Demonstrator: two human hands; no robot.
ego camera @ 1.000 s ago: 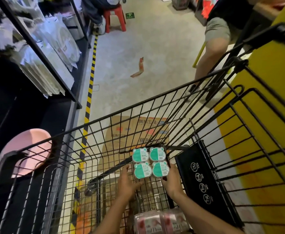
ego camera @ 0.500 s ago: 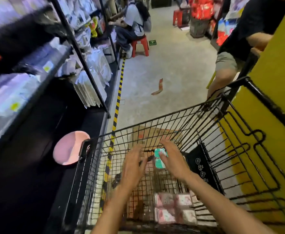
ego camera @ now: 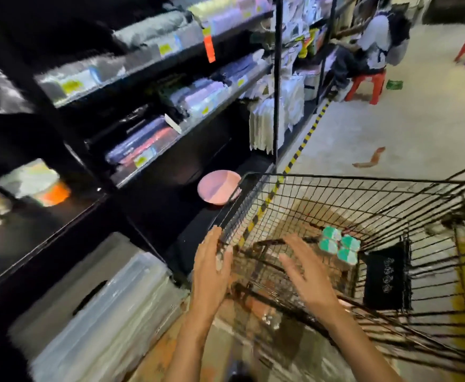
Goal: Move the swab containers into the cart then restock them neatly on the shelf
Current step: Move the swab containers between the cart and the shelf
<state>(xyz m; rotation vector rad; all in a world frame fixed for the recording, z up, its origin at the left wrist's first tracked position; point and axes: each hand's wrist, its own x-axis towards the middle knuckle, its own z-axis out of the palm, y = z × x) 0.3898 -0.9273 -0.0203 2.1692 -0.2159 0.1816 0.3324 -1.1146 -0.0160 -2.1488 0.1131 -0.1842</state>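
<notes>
The swab pack [ego camera: 339, 245], four teal-lidded tubs in a two-by-two block, lies in the cart [ego camera: 363, 205] at about 3 o'clock from the hands, lids facing up. The block is square, so no long axis shows; one corner points toward 12 o'clock. The left hand [ego camera: 212, 268] hangs at the cart's near-left rim, fingers straight and released; whether it touches the wire is blurred. The right hand [ego camera: 307, 274] hovers over the basket with fingers spread, released, apart from the pack. A pink dish [ego camera: 219, 190] sits on the low shelf [ego camera: 170, 166] at 11 o'clock.
</notes>
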